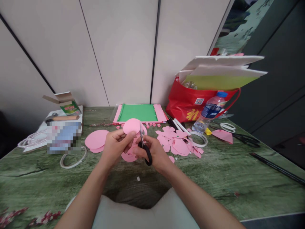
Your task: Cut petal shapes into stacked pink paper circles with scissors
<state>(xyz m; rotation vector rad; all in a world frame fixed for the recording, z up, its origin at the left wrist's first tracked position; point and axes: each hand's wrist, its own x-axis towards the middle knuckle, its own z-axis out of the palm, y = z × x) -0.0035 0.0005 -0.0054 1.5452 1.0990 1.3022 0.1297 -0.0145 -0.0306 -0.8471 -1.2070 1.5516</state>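
So the left hand [118, 147] has a pink paper circle [131, 126] pinched between thumb and fingers, up over the middle of the tabletop [214, 181], and the right hand [154, 152] is wrapped around black-handled scissors [148, 154]. Blades point away from the person, right by the circle's right side; honestly can't tell if they're biting into the paper. Hands are super close together, but I can't make out if they touch. Below them there's more pink paper [129, 157], and a couple of bigger pink discs [96, 140] overlap toward the left edge, with a white ring [71, 166] just in front. Right of the hands it's a messy heap of pink petal cutouts [168, 136], with a roll of tape [205, 140] at its right side. Along the back edge, a green sheet [139, 113] sits on top of pink ones. Back right corner's got a stuffed red bag [179, 100] with a blue-capped water bottle [209, 111] in front of it. Over at the back left corner there's an open little green box [71, 108], plus something pixelated [64, 136] nearer the front. A dark pencil-like stick [277, 168] lies by the right edge.
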